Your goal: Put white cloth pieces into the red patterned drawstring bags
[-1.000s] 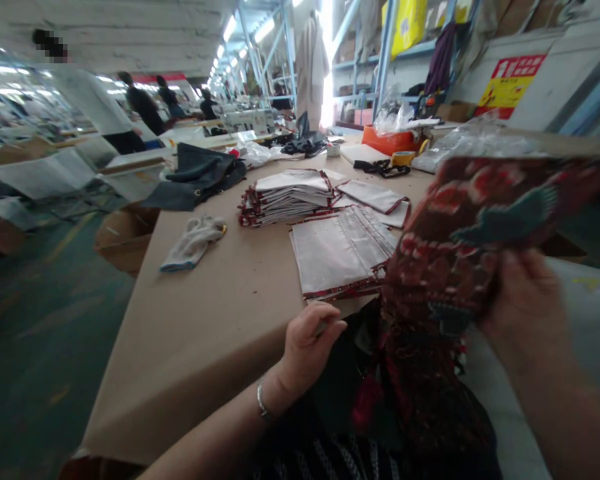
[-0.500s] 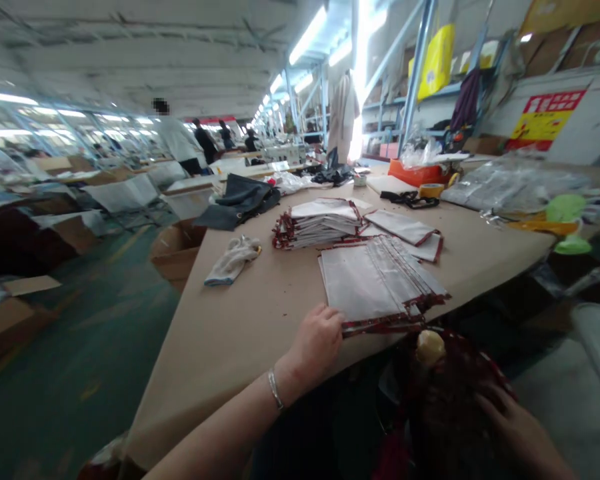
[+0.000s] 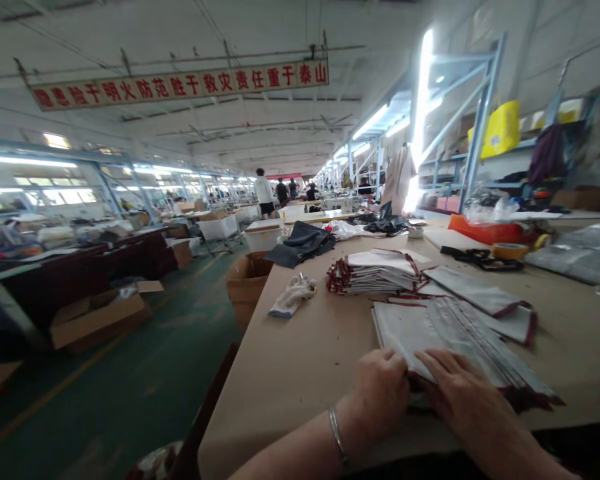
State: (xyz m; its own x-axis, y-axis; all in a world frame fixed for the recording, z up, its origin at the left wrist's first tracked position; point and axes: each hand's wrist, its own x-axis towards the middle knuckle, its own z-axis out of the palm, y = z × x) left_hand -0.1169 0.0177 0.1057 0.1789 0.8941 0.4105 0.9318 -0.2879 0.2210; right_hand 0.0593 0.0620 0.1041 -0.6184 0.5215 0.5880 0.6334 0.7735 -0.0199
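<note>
A flat pile of white fabric pieces with dark red edging [image 3: 430, 327] lies at the table's near edge. My left hand [image 3: 383, 383], a silver bangle on its wrist, has its fingers curled closed round the pile's near left corner. Beside it my right hand [image 3: 467, 393] rests on the pile's near edge, fingers stretched flat over the fabric; its thumb is mostly hidden. Behind is a taller stack of folded white pieces with red edges [image 3: 375, 272]. More loose white pieces [image 3: 485, 293] lie to the right.
The brown-covered table [image 3: 300, 387] also bears a white glove [image 3: 294, 297], dark grey cloth [image 3: 303, 243], a tape roll [image 3: 510, 251] and an orange bag [image 3: 490, 230]. Cardboard boxes [image 3: 247, 287] stand on the floor at left. Several people are far back in the aisle.
My right hand has come up from the dark red material below the table edge onto the white pile. My left hand stays at the pile's corner. The view has swung left and up.
</note>
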